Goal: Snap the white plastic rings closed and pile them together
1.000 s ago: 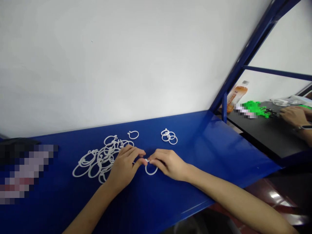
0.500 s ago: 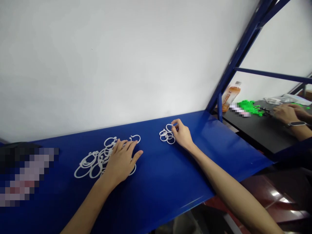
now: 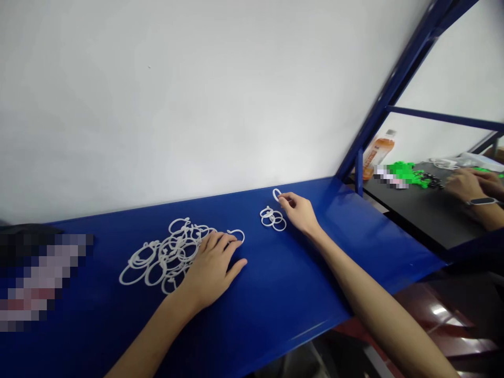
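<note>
Many white plastic rings with small tabs lie in a loose pile (image 3: 173, 252) on the blue tabletop (image 3: 275, 289). My left hand (image 3: 216, 268) lies over the pile's right side, fingers spread, thumb out to the right. A single white ring (image 3: 238, 232) pokes out past its fingertips. Farther right, my right hand (image 3: 297, 207) pinches another white ring (image 3: 276, 195) between thumb and fingers, tilted up near the wall. Just below that ring, a small overlapping group of white rings (image 3: 272, 218) rests on the table.
A dark item with a blurred-out patch (image 3: 47, 278) lies at the left. Beyond the blue frame post (image 3: 359, 173), another person's hands (image 3: 468, 189) work at a black table (image 3: 425, 210) holding green pieces (image 3: 407, 172) and an orange drink bottle (image 3: 380, 153).
My right hand has raised its ring up and away from the small group. My left hand has slid right, and the ring at its fingertips has shifted right too.
</note>
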{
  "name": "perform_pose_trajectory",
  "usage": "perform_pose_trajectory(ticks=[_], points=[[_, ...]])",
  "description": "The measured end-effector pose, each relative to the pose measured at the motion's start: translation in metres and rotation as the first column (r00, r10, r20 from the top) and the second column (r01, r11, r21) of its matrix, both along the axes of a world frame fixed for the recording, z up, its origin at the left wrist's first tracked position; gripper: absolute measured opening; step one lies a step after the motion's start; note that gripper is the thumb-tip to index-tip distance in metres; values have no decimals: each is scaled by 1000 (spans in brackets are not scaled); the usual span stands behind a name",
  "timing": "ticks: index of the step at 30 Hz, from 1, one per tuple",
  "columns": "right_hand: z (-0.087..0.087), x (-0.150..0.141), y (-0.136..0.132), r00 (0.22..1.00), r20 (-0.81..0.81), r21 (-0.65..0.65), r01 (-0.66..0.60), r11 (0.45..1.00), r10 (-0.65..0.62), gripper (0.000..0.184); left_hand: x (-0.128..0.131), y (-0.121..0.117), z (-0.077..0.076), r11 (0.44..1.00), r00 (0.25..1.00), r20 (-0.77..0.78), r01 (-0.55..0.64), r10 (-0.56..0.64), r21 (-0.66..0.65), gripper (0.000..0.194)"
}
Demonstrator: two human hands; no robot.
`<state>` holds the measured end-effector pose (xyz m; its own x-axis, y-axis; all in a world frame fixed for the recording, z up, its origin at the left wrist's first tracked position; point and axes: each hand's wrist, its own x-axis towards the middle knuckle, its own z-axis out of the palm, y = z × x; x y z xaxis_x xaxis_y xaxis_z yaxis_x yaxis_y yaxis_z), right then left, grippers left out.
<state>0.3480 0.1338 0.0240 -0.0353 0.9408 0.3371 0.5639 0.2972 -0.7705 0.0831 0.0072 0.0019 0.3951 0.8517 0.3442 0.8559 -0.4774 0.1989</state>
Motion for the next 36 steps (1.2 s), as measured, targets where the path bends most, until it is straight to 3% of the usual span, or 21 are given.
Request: perform_pose_trajectory(ticks=[4, 14, 20, 24, 30, 33, 36], points=[[-3, -1, 0, 991, 129, 62, -38, 997, 30, 27, 5, -2, 1, 999, 999, 18, 46, -46, -5, 35], [-15, -6, 9, 939, 310, 48, -173, 984, 150, 25, 5, -3, -2, 997, 996, 44, 75, -75, -9, 34], [-14, -5, 9, 934, 334, 72, -159, 985, 126, 31, 6, -2, 0, 997, 996, 57, 73, -74, 23, 29], [-10, -4, 9, 940, 334, 102, -113, 988, 73, 33, 5, -1, 1, 998, 999, 51, 9, -12, 58, 28], [4, -9, -5, 957, 290, 270, -59, 961, -22, 33, 4, 0, -1, 994, 997, 35, -66, 63, 90, 23], [9, -19, -22, 959, 272, 285, -157, 946, 77, 31, 5, 0, 2, 995, 999, 30, -36, 33, 88, 20], [8, -33, -45, 912, 255, 166, -367, 915, 320, 26, 5, -1, 6, 993, 1000, 27, 6, -10, 120, 21]])
